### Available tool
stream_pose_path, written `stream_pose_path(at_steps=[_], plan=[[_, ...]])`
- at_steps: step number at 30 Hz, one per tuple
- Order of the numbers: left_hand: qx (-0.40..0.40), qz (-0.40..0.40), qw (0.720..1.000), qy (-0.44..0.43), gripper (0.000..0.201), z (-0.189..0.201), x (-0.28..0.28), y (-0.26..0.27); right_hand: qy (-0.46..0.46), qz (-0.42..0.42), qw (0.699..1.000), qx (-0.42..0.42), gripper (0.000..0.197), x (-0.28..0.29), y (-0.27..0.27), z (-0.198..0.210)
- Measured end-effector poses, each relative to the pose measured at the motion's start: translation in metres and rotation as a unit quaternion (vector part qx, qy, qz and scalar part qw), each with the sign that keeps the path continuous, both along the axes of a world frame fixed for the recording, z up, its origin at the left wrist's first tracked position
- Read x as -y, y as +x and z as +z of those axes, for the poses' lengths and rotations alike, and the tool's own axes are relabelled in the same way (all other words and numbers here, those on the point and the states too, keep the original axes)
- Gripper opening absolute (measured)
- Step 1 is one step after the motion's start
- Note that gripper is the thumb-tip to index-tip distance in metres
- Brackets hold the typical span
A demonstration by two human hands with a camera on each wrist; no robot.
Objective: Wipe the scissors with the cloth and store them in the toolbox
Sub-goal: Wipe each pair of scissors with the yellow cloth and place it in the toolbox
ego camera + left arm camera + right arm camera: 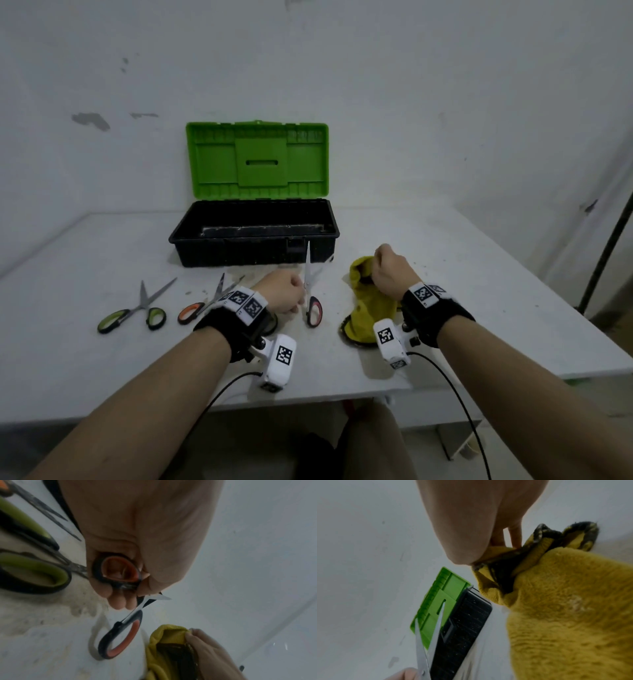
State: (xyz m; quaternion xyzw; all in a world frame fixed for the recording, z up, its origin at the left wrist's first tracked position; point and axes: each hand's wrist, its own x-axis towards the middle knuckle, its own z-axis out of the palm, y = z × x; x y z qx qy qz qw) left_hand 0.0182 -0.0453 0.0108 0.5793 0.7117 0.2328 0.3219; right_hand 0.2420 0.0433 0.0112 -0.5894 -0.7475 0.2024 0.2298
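The left hand (286,291) gripped the red-handled scissors (312,301) by one loop, blades apart before the toolbox (253,233). Rigid and sharp-edged, they seemed safest held there. The right hand (390,274) pinched the soft yellow cloth (363,301).

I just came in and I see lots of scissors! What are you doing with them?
The left hand grips a pair of red-handled scissors by one handle, blades apart and pointing up. The right hand pinches a yellow cloth lifted off the table, beside the scissors but not touching them, so wiping hasn't begun. Two more pairs, green-handled scissors and orange-handled scissors, lie on the table. The toolbox stands open behind.
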Motion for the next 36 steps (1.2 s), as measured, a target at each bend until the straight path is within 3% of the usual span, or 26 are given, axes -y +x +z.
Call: stream_pose_path(at_steps=[3, 7, 11, 15, 19, 23, 25, 26, 29, 30, 33, 36], plan=[[0.143, 0.009, 0.989, 0.032, 0.012, 0.003, 0.011, 0.0, 0.025, -0.004, 0.995, -0.101, 0.02, 0.007, 0.003, 0.011], [0.229, 0.004, 0.971, 0.062, 0.018, -0.002, 0.024, -0.001, 0.002, -0.001, 0.98, -0.2, 0.026, 0.02, 0.0, 0.02], [0.258, 0.004, 0.963, 0.08, 0.018, -0.006, 0.032, -0.003, -0.093, 0.051, 0.956, -0.275, 0.019, 0.037, -0.007, 0.025], [0.274, 0.009, 0.958, 0.089, 0.02, -0.007, 0.029, -0.007, -0.099, 0.093, 0.947, -0.291, 0.028, 0.044, -0.006, 0.022], [0.281, 0.003, 0.955, 0.092, 0.02, -0.007, 0.022, -0.01, -0.162, 0.148, 0.895, -0.389, 0.016, 0.038, -0.008, 0.021], [0.281, 0.0, 0.954, 0.101, 0.016, -0.008, 0.02, -0.01, -0.184, 0.08, 0.876, -0.438, 0.016, 0.03, -0.015, 0.021], [0.282, 0.005, 0.954, 0.105, 0.016, -0.009, 0.022, -0.009, -0.223, 0.045, 0.849, -0.476, 0.014, 0.031, -0.017, 0.02], [0.286, 0.007, 0.952, 0.106, 0.016, -0.009, 0.022, -0.009, -0.23, 0.047, 0.851, -0.47, 0.02, 0.033, -0.016, 0.019], [0.301, 0.002, 0.948, 0.107, 0.017, -0.01, 0.025, -0.01, -0.178, 0.103, 0.913, -0.351, 0.04, 0.041, -0.013, 0.018], [0.303, 0.002, 0.947, 0.107, 0.017, -0.011, 0.026, -0.01, -0.163, 0.133, 0.922, -0.327, 0.037, 0.045, -0.014, 0.019], [0.297, 0.007, 0.948, 0.112, 0.016, -0.011, 0.026, -0.012, -0.132, 0.183, 0.918, -0.326, 0.009, 0.052, -0.015, 0.021], [0.299, 0.015, 0.947, 0.114, 0.017, -0.013, 0.028, -0.014, -0.163, 0.142, 0.911, -0.352, 0.024, 0.051, -0.016, 0.019]])
